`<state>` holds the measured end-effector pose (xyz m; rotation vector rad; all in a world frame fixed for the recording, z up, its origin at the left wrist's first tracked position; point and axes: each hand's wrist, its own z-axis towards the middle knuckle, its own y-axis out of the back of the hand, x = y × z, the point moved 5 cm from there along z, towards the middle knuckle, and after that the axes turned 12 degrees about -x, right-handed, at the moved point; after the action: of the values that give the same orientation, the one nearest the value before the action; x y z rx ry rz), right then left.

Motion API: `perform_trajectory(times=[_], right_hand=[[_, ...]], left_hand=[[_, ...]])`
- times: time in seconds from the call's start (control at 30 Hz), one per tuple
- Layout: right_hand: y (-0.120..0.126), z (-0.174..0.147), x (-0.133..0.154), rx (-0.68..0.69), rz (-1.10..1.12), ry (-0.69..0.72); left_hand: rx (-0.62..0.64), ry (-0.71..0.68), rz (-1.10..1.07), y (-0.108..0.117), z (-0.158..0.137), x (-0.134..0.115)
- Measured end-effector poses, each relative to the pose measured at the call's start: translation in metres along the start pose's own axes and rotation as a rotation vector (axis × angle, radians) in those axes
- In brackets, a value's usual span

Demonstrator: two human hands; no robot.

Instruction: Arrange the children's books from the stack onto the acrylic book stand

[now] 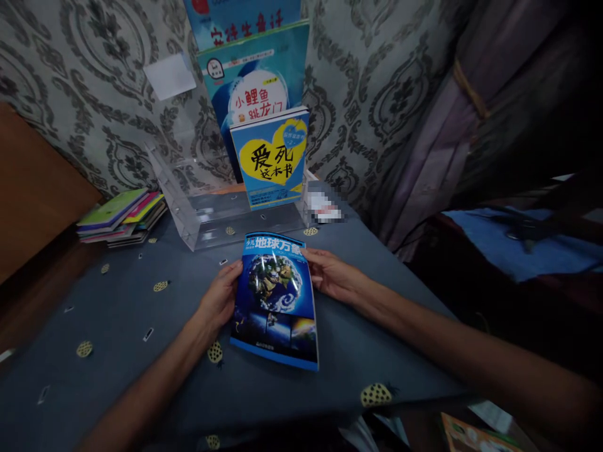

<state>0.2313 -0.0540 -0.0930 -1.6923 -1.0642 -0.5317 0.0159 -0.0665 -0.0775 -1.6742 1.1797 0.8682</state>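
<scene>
A blue book [276,295] with a globe on its cover is held upright-facing between both my hands, just above the table's cloth. My left hand [227,292] grips its left edge, the fingertips partly hidden behind it. On the upper right edge, my right hand [330,274] is closed, thumb in front. Just beyond the book stands a clear plastic book rack [188,213]. A blue book with a yellow heart [271,160] rests at the right of its front tier. Behind it are a teal book [259,78] and another blue book [240,25].
A stack of thin books [120,216] lies on the left of the table [155,370], which has a dark pineapple-print cloth. A white card [169,76] is at the rack's upper left. Patterned wallpaper is behind; a curtain [424,150] hangs right.
</scene>
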Motion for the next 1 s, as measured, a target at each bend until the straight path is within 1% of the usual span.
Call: perform_trajectory(times=[0.07, 0.13, 0.23, 0.3, 0.37, 0.43, 0.47, 0.5, 0.53, 0.6, 0.67, 0.73, 0.77, 0.83, 0.93, 1.0], right_hand=[[0.003, 0.009, 0.006, -0.002, -0.052, 0.044], [0.005, 0.015, 0.011, 0.007, -0.124, 0.106], [0.008, 0.016, 0.019, 0.001, -0.218, 0.202], [0.009, 0.014, 0.021, -0.007, -0.283, 0.246], [0.008, 0.012, 0.021, 0.003, -0.355, 0.271], [0.009, 0.012, 0.022, 0.004, -0.437, 0.309], [0.010, 0.012, 0.023, -0.009, -0.490, 0.343], [0.012, 0.013, 0.025, -0.033, -0.557, 0.390], [0.014, 0.013, 0.027, -0.069, -0.637, 0.450], [0.020, 0.011, 0.034, -0.159, -0.821, 0.595], [0.023, 0.004, 0.041, -0.233, -0.995, 0.734], [0.022, -0.004, 0.044, -0.267, -1.115, 0.835], [0.021, -0.008, 0.044, -0.269, -1.151, 0.867], [0.018, -0.015, 0.042, -0.248, -1.198, 0.890], [0.013, -0.019, 0.038, -0.210, -1.251, 0.883], [0.012, -0.020, 0.037, -0.203, -1.270, 0.890]], left_hand=[[0.049, 0.007, -0.003, -0.005, -0.001, 0.000], [0.134, 0.030, -0.001, -0.008, -0.003, 0.000], [0.251, 0.087, 0.050, -0.008, -0.007, 0.001], [0.305, 0.121, 0.165, -0.004, -0.007, 0.002], [0.336, 0.142, 0.335, 0.002, -0.006, 0.002], [0.337, 0.117, 0.540, 0.009, -0.004, -0.001], [0.317, 0.060, 0.659, 0.013, -0.003, -0.005], [0.283, -0.039, 0.788, 0.015, -0.002, -0.011], [0.241, -0.178, 0.917, 0.015, -0.001, -0.019], [0.160, -0.518, 1.130, 0.012, -0.004, -0.033], [0.135, -0.828, 1.242, 0.005, -0.011, -0.039], [0.160, -1.033, 1.286, 0.001, -0.015, -0.036], [0.173, -1.100, 1.302, 0.000, -0.016, -0.033], [0.188, -1.176, 1.337, 0.000, -0.014, -0.027], [0.214, -1.215, 1.384, -0.004, -0.009, -0.023], [0.263, -1.224, 1.414, -0.015, -0.006, -0.023]])
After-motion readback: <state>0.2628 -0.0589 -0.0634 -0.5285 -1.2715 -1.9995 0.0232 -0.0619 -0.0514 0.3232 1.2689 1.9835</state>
